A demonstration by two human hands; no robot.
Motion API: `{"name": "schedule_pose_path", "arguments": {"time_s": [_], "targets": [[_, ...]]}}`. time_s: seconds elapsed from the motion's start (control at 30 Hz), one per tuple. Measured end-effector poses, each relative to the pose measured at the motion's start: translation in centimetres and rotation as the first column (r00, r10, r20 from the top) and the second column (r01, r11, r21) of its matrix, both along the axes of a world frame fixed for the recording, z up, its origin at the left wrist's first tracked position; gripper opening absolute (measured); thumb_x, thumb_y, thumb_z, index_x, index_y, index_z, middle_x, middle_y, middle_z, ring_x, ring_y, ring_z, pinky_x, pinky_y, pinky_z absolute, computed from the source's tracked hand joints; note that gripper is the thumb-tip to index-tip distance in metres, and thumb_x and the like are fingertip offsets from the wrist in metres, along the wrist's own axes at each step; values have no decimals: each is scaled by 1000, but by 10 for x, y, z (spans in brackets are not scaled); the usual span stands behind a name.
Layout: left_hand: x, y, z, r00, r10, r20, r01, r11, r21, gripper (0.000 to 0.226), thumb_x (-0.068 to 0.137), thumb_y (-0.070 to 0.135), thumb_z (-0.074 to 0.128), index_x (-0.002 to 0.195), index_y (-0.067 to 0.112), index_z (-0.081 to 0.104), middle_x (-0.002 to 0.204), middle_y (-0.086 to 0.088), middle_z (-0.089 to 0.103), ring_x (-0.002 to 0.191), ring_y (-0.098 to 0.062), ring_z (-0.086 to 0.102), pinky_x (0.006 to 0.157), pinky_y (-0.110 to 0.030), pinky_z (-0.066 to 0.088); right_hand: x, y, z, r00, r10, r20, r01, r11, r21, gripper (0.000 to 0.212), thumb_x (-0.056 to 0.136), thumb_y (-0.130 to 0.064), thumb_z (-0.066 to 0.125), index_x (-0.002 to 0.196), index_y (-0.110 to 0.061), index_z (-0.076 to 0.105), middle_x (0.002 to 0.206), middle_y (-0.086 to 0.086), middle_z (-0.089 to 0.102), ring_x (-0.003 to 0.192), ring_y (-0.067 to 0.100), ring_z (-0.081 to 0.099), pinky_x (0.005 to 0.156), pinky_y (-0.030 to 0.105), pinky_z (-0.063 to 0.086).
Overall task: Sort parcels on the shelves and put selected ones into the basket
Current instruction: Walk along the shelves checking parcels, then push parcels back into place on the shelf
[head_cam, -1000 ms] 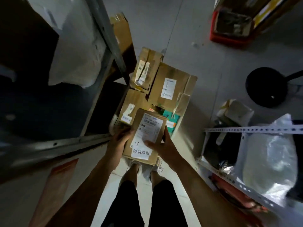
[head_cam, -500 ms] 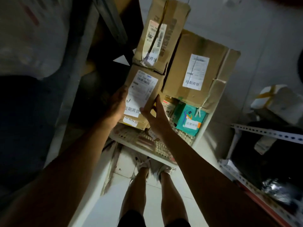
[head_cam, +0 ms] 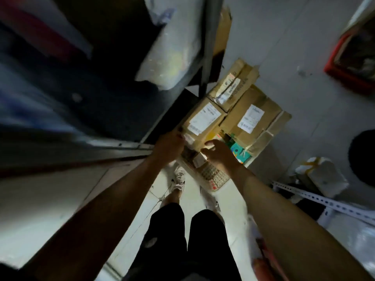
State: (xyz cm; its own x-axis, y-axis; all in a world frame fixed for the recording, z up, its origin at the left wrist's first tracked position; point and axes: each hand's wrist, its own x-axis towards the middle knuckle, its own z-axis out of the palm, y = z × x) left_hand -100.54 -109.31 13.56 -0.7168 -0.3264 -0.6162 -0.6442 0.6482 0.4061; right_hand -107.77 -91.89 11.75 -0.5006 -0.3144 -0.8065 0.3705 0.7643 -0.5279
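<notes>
A brown cardboard parcel (head_cam: 203,119) with white labels lies in the cream lattice basket (head_cam: 216,180) on the floor, on top of another parcel. My left hand (head_cam: 168,147) curls on its near left corner. My right hand (head_cam: 218,156) hovers just off its near edge with fingers apart, above a small white box (head_cam: 199,160). Also in the basket are a narrow taped carton (head_cam: 233,86), a large carton (head_cam: 251,118) and a teal packet (head_cam: 239,153).
A dark metal shelf (head_cam: 129,147) with a white plastic bag (head_cam: 174,47) stands on the left. A red crate (head_cam: 345,78), a black round stool base (head_cam: 363,157), a taped white foam box (head_cam: 322,175) and a white perforated shelf rail (head_cam: 324,202) are on the right. My legs (head_cam: 182,240) stand below.
The labelled parcel went from both hands down into the basket beside the narrow carton. My right hand has come off it and drawn back; the view has pulled up and away.
</notes>
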Motion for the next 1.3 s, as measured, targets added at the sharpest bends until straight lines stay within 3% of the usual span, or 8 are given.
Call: {"name": "schedule_pose_path", "arguments": {"time_s": [0.13,0.27,0.4,0.57,0.63,0.93,1.17,1.3], "targets": [[76,11,83,984,175,18,-176,983,56,29,98,24,54,122,13,66,122,-9,67,113,-27,62,92,-34,49,27,-12,70,885,459,-85,-458,889,28,48,96,-39,63,139,-20,54,138,7,58,96,22,65,64,20,52],[169,32,128,900,436,-2,-436,900,24,25,95,32,58,116,22,68,121,-5,69,111,-24,63,95,-34,50,85,-32,118,675,727,-128,-731,682,14,49,94,-31,67,138,-13,55,132,10,60,115,30,60,90,33,50],[273,70,157,649,756,-86,-760,650,-21,22,93,31,54,111,30,68,110,1,71,101,-20,66,93,-36,54,169,-53,145,497,846,-190,-864,504,-17,37,89,-32,70,121,-16,62,116,6,66,100,22,65,87,32,53],[409,131,177,366,926,-97,-931,363,-46,31,83,39,52,106,29,69,116,1,71,110,-22,64,95,-39,52,301,-67,176,122,960,-252,-992,110,-60,35,90,-36,69,121,-21,61,106,0,65,91,16,62,82,28,52],[461,161,184,249,962,-108,-968,245,-52,35,81,41,51,108,29,69,118,2,71,111,-21,64,97,-39,52,358,-64,182,-1,964,-267,-998,-17,-60,35,90,-33,69,122,-19,62,109,3,66,93,17,62,91,33,52],[684,338,230,-320,931,-174,-933,-341,-110,35,86,26,55,119,28,68,127,-2,67,117,-22,62,100,-31,49,628,11,226,-605,714,-353,-751,-658,-43,45,90,-24,69,133,-20,56,112,6,65,95,23,67,78,31,54],[765,465,281,-637,675,-372,-694,-712,-104,28,91,21,62,117,18,69,112,-5,72,103,-22,67,86,-27,51,792,103,270,-779,443,-445,-444,-889,-108,44,91,-26,70,133,-19,59,108,4,66,91,21,67,73,30,52],[795,515,322,-708,480,-518,-512,-854,-92,26,90,22,61,115,19,71,106,-4,75,89,-18,69,78,-26,53,866,156,308,-765,362,-534,-294,-932,-210,36,92,-20,70,126,-18,62,92,0,67,78,19,66,66,27,47]]}}
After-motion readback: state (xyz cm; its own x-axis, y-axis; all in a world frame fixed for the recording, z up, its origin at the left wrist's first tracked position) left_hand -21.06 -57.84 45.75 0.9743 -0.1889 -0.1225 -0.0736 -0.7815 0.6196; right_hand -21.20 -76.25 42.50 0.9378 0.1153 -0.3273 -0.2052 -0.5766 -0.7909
